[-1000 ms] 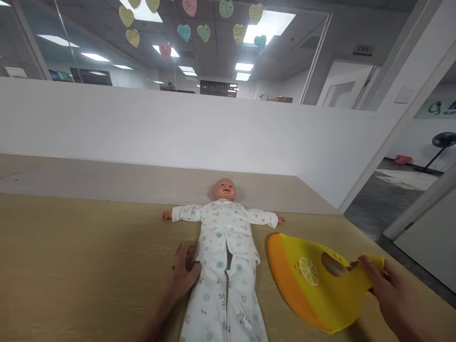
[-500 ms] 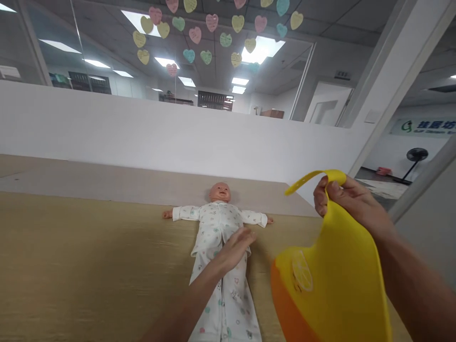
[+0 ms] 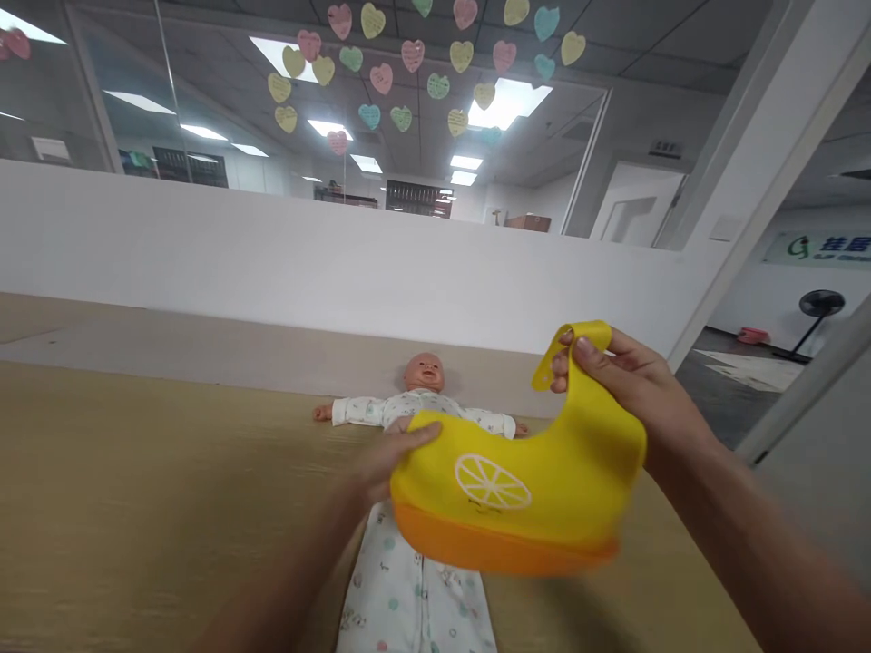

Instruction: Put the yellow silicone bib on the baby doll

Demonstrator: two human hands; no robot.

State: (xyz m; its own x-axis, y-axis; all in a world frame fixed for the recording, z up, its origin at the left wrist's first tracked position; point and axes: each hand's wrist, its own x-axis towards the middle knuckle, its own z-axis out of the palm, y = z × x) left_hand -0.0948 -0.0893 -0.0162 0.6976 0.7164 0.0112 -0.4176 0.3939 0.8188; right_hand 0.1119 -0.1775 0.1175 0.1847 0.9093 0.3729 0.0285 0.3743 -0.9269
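Observation:
A yellow bib [image 3: 544, 467] with an orange lower pocket and a lemon-slice print hangs stretched between my two hands. My right hand [image 3: 616, 367] is closed on its neck strap, whose end curls over my fingers. My left hand [image 3: 391, 453], a little blurred, pinches the bib's upper left edge. Behind and below the bib, a baby doll [image 3: 423, 372] lies on its back on the table with its arms spread. It wears a white printed top and trousers, and the bib covers much of its torso.
The tan tabletop [image 3: 170, 490] runs up to a grey strip [image 3: 204, 336] along a white wall [image 3: 340, 263]. Heart-shaped paper notes [image 3: 412, 54] stick to the glass above. At the right, beyond a post, stand a black fan [image 3: 821, 304] and a pink basin [image 3: 753, 336].
The bib has swung left and turned its printed front toward me, over the doll. My left hand has taken hold of its edge; my right hand has moved slightly left with the strap.

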